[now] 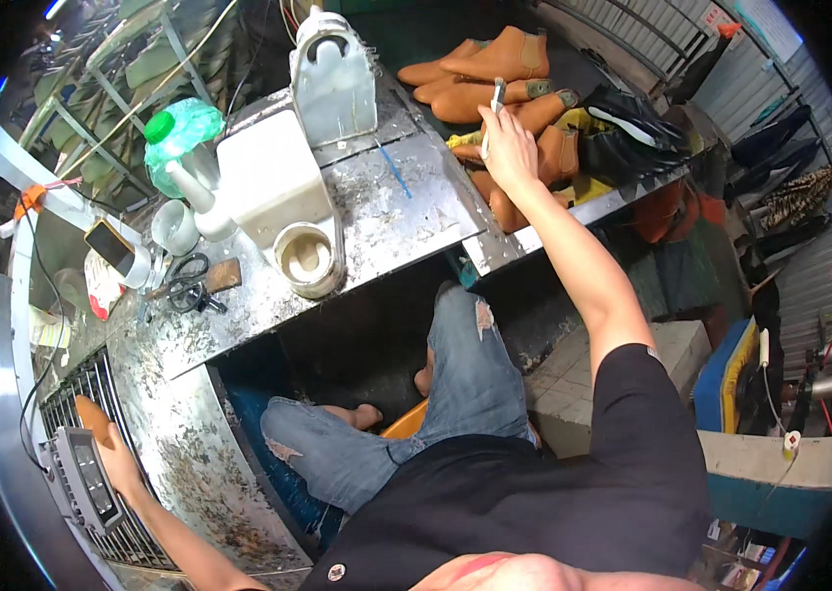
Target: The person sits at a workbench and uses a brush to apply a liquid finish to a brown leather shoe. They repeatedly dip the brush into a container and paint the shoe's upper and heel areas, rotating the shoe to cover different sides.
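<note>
At the far left, my left hand [117, 460] is closed on a tan shoe [93, 418] whose pointed end shows above the fingers. It is over a rack of metal bars [91, 379], and a grey box with a display covers part of it. My right hand [512, 150] reaches out to the back right, closed on a small brush [499, 96] with a pale handle. Just beyond and beneath that hand lie several tan ankle boots [500, 57] in a pile. Black shoes [633, 133] sit to their right.
On the stained metal bench [386, 197] stand a glue pot [308, 258], a white container [273, 172], a white squeeze bottle [201, 202] and black scissors [190, 283]. The grey display box [88, 480] borders the rack. A concrete block [564, 384] is right of my legs.
</note>
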`<action>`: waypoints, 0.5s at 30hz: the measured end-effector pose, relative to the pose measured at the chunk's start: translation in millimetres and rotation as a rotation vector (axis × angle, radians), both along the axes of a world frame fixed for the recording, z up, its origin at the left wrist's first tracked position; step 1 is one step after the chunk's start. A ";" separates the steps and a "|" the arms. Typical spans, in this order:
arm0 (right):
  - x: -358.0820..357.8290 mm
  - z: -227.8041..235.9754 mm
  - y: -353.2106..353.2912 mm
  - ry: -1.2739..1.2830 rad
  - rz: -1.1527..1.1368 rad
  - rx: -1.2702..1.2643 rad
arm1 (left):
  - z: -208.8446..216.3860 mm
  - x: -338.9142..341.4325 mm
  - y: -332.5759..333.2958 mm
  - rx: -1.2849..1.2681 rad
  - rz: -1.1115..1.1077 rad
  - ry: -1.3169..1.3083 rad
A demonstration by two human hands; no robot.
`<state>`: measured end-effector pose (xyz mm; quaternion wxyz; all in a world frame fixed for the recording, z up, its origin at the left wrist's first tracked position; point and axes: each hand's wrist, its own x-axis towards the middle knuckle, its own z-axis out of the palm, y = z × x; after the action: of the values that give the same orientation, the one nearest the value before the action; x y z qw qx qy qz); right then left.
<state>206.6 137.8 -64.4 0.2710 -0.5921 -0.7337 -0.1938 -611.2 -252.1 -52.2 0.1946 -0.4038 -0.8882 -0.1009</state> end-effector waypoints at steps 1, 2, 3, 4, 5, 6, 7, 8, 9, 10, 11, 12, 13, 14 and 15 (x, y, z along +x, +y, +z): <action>5.8 -4.3 9.1 0.011 -0.038 -0.043 | 8.8 45.8 -2.2 0.045 -0.083 -0.062; 7.6 -8.2 17.0 0.026 -0.066 -0.093 | 10.6 74.0 -15.7 0.055 -0.144 -0.106; 13.7 -11.2 22.6 -0.009 -0.055 -0.078 | 8.5 103.2 -26.4 0.061 -0.212 -0.155; 24.9 -12.9 25.3 -0.047 -0.056 -0.063 | 14.0 147.7 -26.4 0.070 -0.250 -0.312; 30.8 -16.4 23.0 -0.077 -0.052 -0.055 | 19.8 191.0 -27.9 0.092 -0.256 -0.472; 24.7 -0.4 12.4 -0.032 -0.104 -0.138 | 27.7 229.5 -33.5 0.112 -0.244 -0.624; 52.8 0.7 12.8 0.047 0.035 0.088 | 33.8 261.9 -29.0 0.075 -0.389 -0.678; 61.9 16.0 5.2 0.050 0.019 0.060 | 41.1 294.3 -26.4 0.041 -0.516 -0.726; 61.2 40.1 -11.7 0.052 0.008 0.025 | 56.8 330.7 -20.3 0.015 -0.564 -0.841; 62.1 66.3 -30.3 0.151 -0.021 0.021 | 52.1 349.5 -15.2 0.028 -0.652 -0.941; 60.2 93.4 -46.7 0.250 -0.046 0.018 | 54.8 371.7 -5.8 0.020 -0.740 -0.986; 58.7 118.2 -67.1 0.328 0.055 0.077 | 52.2 390.2 5.6 0.033 -0.816 -1.078; 60.0 138.8 -92.0 0.406 0.146 0.133 | 49.5 406.9 19.7 0.029 -0.906 -1.100; 58.1 159.3 -114.9 0.392 0.260 0.165 | 54.1 420.8 33.9 0.023 -1.030 -1.073; 52.6 175.5 -136.2 0.386 0.385 0.197 | 50.6 429.5 46.4 0.087 -1.122 -1.114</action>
<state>259.2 1.6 111.1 0.4934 -0.4389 -0.7451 -0.0930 -181.7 -205.7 -1.6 -0.3431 -0.6733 -0.5139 -0.4059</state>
